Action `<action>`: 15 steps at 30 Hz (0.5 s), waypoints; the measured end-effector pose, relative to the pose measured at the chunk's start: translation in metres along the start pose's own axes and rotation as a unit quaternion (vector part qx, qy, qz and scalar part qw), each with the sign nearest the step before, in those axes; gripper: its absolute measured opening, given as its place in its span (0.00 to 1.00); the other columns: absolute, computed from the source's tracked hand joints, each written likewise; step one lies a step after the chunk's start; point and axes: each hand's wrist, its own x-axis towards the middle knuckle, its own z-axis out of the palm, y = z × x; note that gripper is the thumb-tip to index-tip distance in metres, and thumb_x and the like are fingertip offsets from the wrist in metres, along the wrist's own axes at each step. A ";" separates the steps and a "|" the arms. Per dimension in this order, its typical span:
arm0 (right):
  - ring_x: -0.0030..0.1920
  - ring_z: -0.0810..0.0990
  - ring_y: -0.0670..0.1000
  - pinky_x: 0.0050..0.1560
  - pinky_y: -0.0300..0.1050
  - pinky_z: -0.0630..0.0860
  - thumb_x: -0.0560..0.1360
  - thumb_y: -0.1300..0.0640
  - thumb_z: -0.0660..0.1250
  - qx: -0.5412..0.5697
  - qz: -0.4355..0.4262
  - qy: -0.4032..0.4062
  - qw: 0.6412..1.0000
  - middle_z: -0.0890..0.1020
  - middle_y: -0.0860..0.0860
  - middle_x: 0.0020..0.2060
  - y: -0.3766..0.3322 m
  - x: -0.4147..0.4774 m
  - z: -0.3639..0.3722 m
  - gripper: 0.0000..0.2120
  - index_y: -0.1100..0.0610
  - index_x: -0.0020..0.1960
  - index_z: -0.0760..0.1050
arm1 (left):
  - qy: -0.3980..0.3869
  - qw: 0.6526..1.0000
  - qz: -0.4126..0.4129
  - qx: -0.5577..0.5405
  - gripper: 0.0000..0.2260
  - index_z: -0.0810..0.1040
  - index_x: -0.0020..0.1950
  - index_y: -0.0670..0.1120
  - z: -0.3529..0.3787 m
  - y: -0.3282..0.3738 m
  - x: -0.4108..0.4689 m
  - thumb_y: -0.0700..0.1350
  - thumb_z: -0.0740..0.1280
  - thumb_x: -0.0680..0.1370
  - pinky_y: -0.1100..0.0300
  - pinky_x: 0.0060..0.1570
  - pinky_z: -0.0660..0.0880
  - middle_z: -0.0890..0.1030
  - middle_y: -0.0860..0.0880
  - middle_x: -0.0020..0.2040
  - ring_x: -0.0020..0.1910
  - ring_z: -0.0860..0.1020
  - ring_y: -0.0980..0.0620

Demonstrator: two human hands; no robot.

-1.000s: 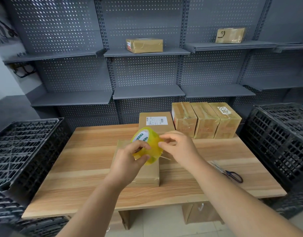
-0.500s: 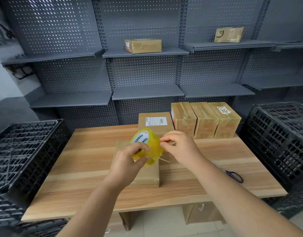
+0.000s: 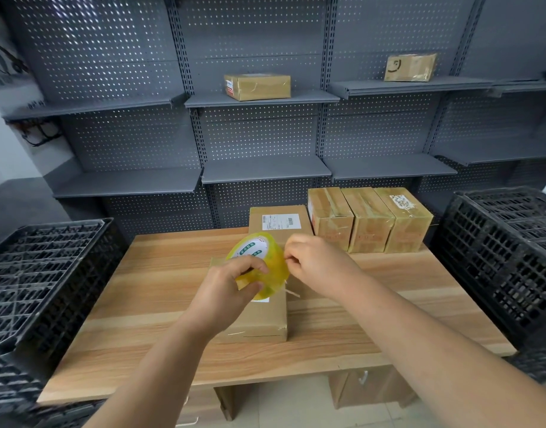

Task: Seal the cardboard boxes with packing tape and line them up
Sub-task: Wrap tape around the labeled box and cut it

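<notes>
My left hand (image 3: 225, 288) grips a yellow roll of packing tape (image 3: 262, 264), held in the air above a flat cardboard box (image 3: 259, 319) in the middle of the wooden table (image 3: 142, 304). My right hand (image 3: 315, 264) pinches at the roll's right edge, where the tape end is. Behind the roll lies another box with a white label (image 3: 279, 219). Three taped boxes (image 3: 370, 219) stand side by side at the table's back right.
Black plastic crates stand to the left (image 3: 40, 282) and to the right (image 3: 506, 257) of the table. Grey pegboard shelves (image 3: 265, 168) behind hold two more boxes (image 3: 258, 86). My right forearm covers the table's right part.
The roll and both hands have risen slightly. My right hand's fingers have shifted on the roll's edge. The scissors seen earlier on the right are now hidden behind my right forearm.
</notes>
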 end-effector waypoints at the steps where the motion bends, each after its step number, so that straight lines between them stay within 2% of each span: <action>1: 0.45 0.77 0.52 0.42 0.49 0.76 0.79 0.58 0.61 -0.005 0.003 0.006 1.000 0.77 0.47 0.47 0.000 0.001 0.000 0.08 0.56 0.47 0.79 | 0.001 1.000 0.002 0.000 0.18 0.77 0.44 0.61 -0.001 0.000 0.001 0.37 0.73 0.73 0.74 0.43 0.67 0.78 0.67 0.44 0.46 0.75 0.61; 5: 0.45 0.76 0.51 0.38 0.43 0.69 0.80 0.57 0.60 -0.037 0.001 0.017 0.999 0.76 0.47 0.49 -0.005 0.002 -0.003 0.09 0.56 0.50 0.79 | 0.006 1.000 0.008 0.005 0.17 0.77 0.44 0.60 -0.005 0.002 0.003 0.36 0.73 0.72 0.74 0.44 0.68 0.78 0.67 0.44 0.46 0.75 0.61; 9: 0.47 0.76 0.52 0.38 0.43 0.65 0.81 0.58 0.58 -0.072 -0.015 0.018 0.997 0.76 0.49 0.50 -0.009 0.004 -0.001 0.11 0.59 0.50 0.79 | 0.004 1.000 0.003 0.006 0.18 0.77 0.43 0.61 -0.007 0.002 0.002 0.36 0.73 0.72 0.74 0.43 0.68 0.78 0.66 0.44 0.46 0.75 0.61; 12: 0.45 0.76 0.54 0.38 0.47 0.69 0.79 0.61 0.60 -0.063 -0.027 0.029 0.997 0.76 0.52 0.46 -0.009 0.006 0.004 0.09 0.62 0.47 0.78 | -0.001 1.000 0.004 0.005 0.18 0.77 0.43 0.61 -0.009 0.003 0.001 0.36 0.73 0.72 0.75 0.42 0.67 0.79 0.65 0.45 0.47 0.76 0.61; 15: 0.38 0.75 0.55 0.32 0.42 0.62 0.72 0.65 0.65 -0.053 -0.051 0.047 0.996 0.75 0.52 0.38 -0.006 0.007 0.006 0.05 0.62 0.37 0.75 | -0.005 1.000 0.007 0.005 0.18 0.77 0.44 0.61 -0.010 0.003 0.000 0.36 0.73 0.72 0.74 0.43 0.67 0.79 0.65 0.45 0.47 0.76 0.60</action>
